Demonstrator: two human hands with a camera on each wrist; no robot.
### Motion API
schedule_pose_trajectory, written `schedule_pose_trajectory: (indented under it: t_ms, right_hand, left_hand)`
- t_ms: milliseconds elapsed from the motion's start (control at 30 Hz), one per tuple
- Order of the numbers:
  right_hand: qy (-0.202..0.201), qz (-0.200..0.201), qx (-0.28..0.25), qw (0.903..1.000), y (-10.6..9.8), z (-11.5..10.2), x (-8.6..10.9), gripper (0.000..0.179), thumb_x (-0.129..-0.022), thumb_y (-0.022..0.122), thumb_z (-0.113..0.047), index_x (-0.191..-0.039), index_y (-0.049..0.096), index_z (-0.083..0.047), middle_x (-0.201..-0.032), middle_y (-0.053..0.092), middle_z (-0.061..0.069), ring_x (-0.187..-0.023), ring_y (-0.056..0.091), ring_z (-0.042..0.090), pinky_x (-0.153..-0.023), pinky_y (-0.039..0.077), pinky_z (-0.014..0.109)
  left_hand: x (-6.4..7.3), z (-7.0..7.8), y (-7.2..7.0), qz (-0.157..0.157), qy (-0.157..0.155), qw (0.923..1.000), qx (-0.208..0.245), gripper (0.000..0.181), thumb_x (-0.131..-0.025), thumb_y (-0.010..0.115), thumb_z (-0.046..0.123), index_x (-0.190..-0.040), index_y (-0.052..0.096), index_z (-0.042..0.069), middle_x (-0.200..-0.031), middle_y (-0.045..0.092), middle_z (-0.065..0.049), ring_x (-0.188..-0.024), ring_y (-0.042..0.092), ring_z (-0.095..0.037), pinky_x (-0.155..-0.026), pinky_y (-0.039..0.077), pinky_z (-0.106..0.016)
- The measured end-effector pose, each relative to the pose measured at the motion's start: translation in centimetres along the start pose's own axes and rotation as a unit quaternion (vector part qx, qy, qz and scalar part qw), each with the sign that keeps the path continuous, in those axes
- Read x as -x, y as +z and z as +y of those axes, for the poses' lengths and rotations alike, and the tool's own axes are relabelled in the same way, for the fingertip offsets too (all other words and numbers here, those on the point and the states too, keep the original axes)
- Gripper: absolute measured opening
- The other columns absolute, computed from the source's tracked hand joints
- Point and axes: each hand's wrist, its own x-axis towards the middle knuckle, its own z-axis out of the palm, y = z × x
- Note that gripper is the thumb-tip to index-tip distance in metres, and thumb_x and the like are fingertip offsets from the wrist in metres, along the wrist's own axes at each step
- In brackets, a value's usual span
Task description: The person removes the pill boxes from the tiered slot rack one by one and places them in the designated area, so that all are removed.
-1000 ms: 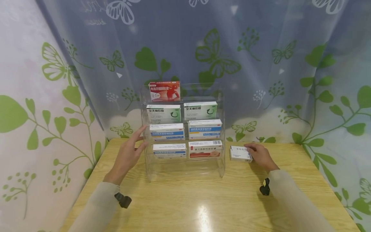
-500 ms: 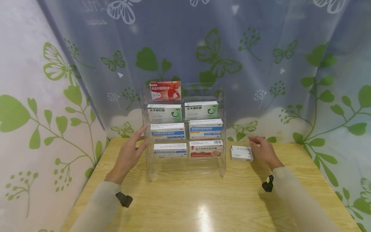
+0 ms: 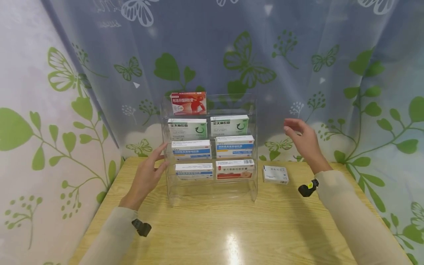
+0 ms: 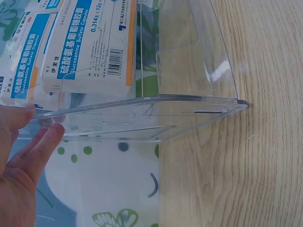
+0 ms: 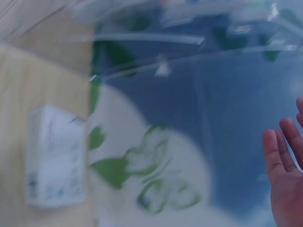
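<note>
Step in hand, as judged: the rack (image 3: 254, 186) appears to be steadied from its left side. It is clear plastic and carries seven boxes, so a hard sideways push would probably shift it on the counter (image 3: 212, 228). Light, even contact is advised. Any move of the right fingers toward the shelves should keep wide of the rack's side wall, since a knock there could unsettle the load. The loose white box (image 3: 275, 175) would best be taken by its short ends, with the label kept upward.

Left hand (image 3: 145, 176): thumb and forefinger spread well apart, fingers fairly straight, tips touching the rack's left wall. No box is held. Nearest beyond the tips is a blue-striped box (image 3: 191, 149) on the rack.

Right hand (image 3: 303, 141): hangs above the counter, fingers loosely bent, not closed, holding and touching nothing. The white box lies flat on the counter, below these fingers and toward the rack, apart from both. The right wrist view is blurred; fine detail of that box cannot be read there.
</note>
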Motion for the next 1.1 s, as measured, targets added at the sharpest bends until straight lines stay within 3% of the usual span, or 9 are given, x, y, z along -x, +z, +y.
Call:
schedule_pose_trajectory:
  t_ms: [133,400,700,900,1100]
  right_hand:
    - [-0.02,0.008,-0.046,0.9987,0.4,-2.9,-1.0,0.051,-0.112,0.064,-0.039,-0.154,0.059,-0.011,-0.151,0.064,0.008,-0.125,0.058,-0.003,-0.125,0.048,0.047]
    - [-0.087,0.017,-0.106,0.9904,2.6,-8.1,-2.8,0.046,-0.109,0.071,-0.028,-0.149,0.063,-0.007,-0.141,0.071,0.006,-0.122,0.065,0.001,-0.116,0.053,0.031]
    - [-0.108,-0.034,-0.156,0.9812,6.0,-12.2,-4.8,0.047,-0.107,0.073,-0.021,-0.15,0.061,-0.006,-0.135,0.072,0.008,-0.121,0.067,0.006,-0.11,0.053,0.026]
    - [-0.117,-0.061,-0.141,0.9812,8.2,-14.4,-6.0,0.048,-0.107,0.073,-0.015,-0.151,0.06,-0.004,-0.139,0.07,0.018,-0.127,0.068,0.02,-0.114,0.054,0.038]
    - [-0.101,-0.086,-0.092,0.9868,10.3,-16.3,-7.0,0.049,-0.108,0.073,-0.024,-0.154,0.059,-0.016,-0.142,0.07,0.008,-0.135,0.065,0.026,-0.115,0.054,0.049]
  left_hand:
    - [0.0,0.1,-0.1,0.002,0.0,1.0,0.001,0.071,-0.105,0.071,0.001,-0.168,0.043,0.017,-0.162,0.056,-0.018,-0.127,0.072,-0.043,-0.086,0.069,-0.056]
    - [0.0,-0.1,0.0,0.001,0.001,1.0,0.003,0.071,-0.105,0.071,0.002,-0.168,0.043,0.017,-0.164,0.054,-0.017,-0.128,0.071,-0.042,-0.086,0.069,-0.055]
    - [0.1,-0.1,0.1,0.006,0.003,1.0,0.007,0.072,-0.104,0.071,0.001,-0.168,0.043,0.019,-0.163,0.056,-0.017,-0.127,0.072,-0.042,-0.085,0.07,-0.054]
    - [0.1,-0.1,0.2,0.009,0.007,0.9999,0.008,0.073,-0.104,0.072,0.0,-0.168,0.043,0.019,-0.165,0.054,-0.016,-0.127,0.072,-0.042,-0.085,0.07,-0.052]
    - [0.2,-0.1,0.1,0.006,-0.001,0.9999,0.01,0.073,-0.105,0.071,0.001,-0.169,0.042,0.02,-0.165,0.053,-0.016,-0.128,0.071,-0.043,-0.086,0.069,-0.053]
